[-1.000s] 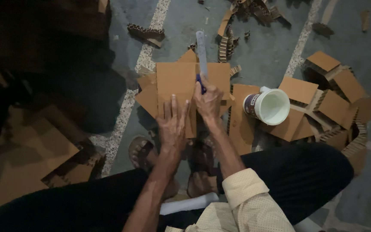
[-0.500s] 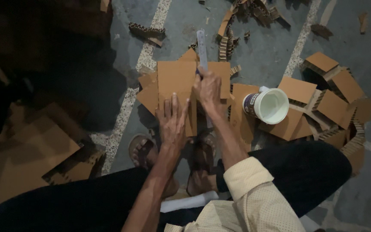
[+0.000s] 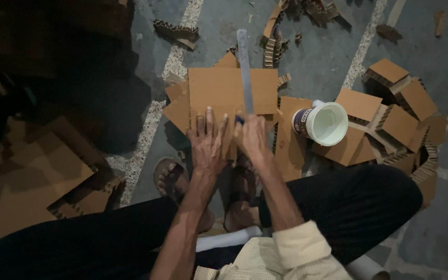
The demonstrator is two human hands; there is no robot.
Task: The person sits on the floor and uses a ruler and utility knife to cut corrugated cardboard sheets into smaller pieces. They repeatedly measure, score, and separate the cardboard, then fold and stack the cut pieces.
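Observation:
A brown cardboard sheet lies on the floor in front of me, on top of other cardboard pieces. A long metal ruler rests across it, pointing away from me. My left hand presses flat on the near edge of the sheet, fingers spread. Just to its right, my right hand is closed around a small blue-tipped tool, a pen or a cutter, at the near end of the ruler. Most of the tool is hidden in the fist.
A white plastic tub stands open on cardboard to the right. Cut cardboard squares are stacked at the far right, scraps lie at the top, larger sheets at the left. My sandalled feet sit under my arms.
My right hand has drawn back toward me along the ruler, from mid-sheet to its near edge. More of the ruler shows now. The left hand has stayed pressed on the cardboard.

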